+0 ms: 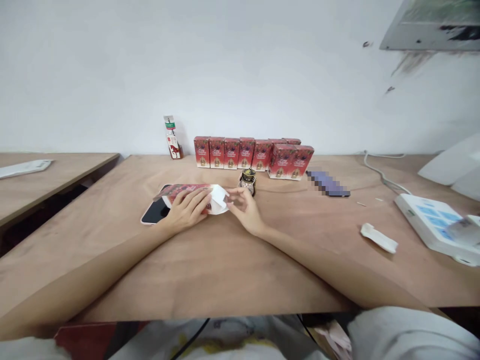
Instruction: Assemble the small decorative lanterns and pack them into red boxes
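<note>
A red and white printed carton [219, 196] lies on its side on the wooden table, its white flaps unfolded at the right end. My left hand [189, 210] is wrapped over the carton's body and holds it down. At the flap end, the thumb and fingers of my right hand [245, 210] pinch a white flap. Just behind my right hand stands a small lantern [247, 181] with a dark top and clear body, its lower part hidden by the fingers. Partly under the carton, a phone [154, 212] with a pale pink edge rests on the table.
Several upright red boxes [231, 154] stand in a row near the wall. A bottle [173, 142] is left of them. To the right lie a purple phone [328, 183], a crumpled white piece [378, 238], and a white device [437, 222] with a cable [382, 175].
</note>
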`<state>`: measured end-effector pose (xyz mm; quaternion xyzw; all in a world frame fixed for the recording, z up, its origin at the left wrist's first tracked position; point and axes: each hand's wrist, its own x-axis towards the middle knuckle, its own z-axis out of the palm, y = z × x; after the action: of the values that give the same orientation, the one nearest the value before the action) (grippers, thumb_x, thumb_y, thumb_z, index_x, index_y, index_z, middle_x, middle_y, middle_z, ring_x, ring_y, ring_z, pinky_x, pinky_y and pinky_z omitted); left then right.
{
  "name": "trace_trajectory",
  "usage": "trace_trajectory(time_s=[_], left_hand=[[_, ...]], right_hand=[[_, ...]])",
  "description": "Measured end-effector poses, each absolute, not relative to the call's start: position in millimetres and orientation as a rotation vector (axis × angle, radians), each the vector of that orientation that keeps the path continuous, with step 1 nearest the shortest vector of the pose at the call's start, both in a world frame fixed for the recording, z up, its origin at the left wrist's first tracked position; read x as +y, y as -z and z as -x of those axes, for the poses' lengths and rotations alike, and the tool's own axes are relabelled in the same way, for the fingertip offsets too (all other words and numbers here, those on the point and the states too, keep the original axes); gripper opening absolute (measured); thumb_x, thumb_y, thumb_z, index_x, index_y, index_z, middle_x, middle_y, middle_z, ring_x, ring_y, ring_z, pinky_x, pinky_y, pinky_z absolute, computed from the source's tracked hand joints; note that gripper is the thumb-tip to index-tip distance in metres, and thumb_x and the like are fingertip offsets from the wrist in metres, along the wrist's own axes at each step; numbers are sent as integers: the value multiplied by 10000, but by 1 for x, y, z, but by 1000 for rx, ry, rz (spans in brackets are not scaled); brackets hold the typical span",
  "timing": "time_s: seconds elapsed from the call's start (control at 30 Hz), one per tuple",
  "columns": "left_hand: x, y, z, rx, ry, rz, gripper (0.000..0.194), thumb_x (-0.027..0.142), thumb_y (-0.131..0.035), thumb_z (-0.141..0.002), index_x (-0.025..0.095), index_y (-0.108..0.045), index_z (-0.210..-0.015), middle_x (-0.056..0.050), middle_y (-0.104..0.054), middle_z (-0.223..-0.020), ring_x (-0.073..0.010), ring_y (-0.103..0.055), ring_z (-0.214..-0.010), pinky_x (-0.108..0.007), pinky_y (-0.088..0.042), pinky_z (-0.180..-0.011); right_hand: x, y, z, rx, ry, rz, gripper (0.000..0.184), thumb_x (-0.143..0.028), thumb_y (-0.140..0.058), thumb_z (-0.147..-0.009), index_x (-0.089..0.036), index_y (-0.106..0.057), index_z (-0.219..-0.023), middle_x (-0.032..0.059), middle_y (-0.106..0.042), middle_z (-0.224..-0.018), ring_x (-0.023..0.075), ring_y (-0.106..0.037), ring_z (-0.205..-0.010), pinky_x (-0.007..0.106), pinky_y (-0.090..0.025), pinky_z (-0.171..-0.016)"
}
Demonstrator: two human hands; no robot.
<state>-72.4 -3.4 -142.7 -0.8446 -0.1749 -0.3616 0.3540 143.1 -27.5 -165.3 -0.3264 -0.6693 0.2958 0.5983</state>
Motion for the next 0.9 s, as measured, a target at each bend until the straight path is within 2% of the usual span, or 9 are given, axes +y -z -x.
trace_trajectory(time_s=[0.13,0.33,0.47,0.57,0.67,0.77,0.9], left_hand=[[-5,143,70,-492,843,2193,380,304,-601,-845,278,-544,-1220,-97,-684,-1145,-228,-638,-997,-382,-410,-884],[-16,148,64,-521,874,2183,414,306,-651,-801,364,-551,-1198,-92,-638,-1209,-244,-588,-1011,-424,-393,-873],[-22,149,62,-566,866,2172,454,310,-660,-799,397,-535,-1227,-103,-590,-1278,-237,-567,-972,-422,-394,-856],[-22,146,60,-591,900,2127,422,351,-667,-796,427,-556,-1196,-88,-572,-1299,-271,-540,-1075,-470,-372,-902],[-18,143,59,-597,858,2180,325,318,-633,-822,396,-604,-1136,-66,-600,-1254,-264,-533,-1150,-471,-372,-951],[-13,143,60,-598,791,2285,241,270,-602,-843,345,-642,-1069,-54,-642,-1184,-236,-571,-1117,-440,-404,-946],[-11,144,65,-583,875,2308,240,240,-600,-846,368,-635,-1046,-39,-664,-1142,-229,-584,-1097,-445,-408,-924]], right_hand=[[-27,166,-142,-1525,-652,731,223,-273,-582,-786,-247,-475,-980,65,-613,-1037,174,-628,-956,301,-578,-717],[-36,161,-144,-1531,-328,815,102,-210,-536,-813,-245,-517,-906,109,-500,-1136,230,-531,-1137,365,-582,-778],[-38,160,-146,-1548,-195,857,72,-186,-489,-847,-234,-542,-842,107,-462,-1163,215,-591,-1041,407,-556,-852],[-40,158,-147,-1605,-116,824,126,-158,-486,-851,-221,-550,-764,92,-473,-1145,197,-624,-990,412,-518,-913],[-41,156,-147,-1632,-90,832,120,-176,-499,-858,-227,-587,-795,90,-485,-1136,193,-632,-974,415,-504,-930],[-39,155,-147,-1681,-103,867,128,-208,-513,-862,-244,-636,-870,88,-497,-1148,194,-627,-965,433,-499,-936],[-38,156,-147,-1709,-78,900,103,-258,-558,-853,-243,-657,-829,83,-518,-1135,198,-611,-948,435,-513,-905]])
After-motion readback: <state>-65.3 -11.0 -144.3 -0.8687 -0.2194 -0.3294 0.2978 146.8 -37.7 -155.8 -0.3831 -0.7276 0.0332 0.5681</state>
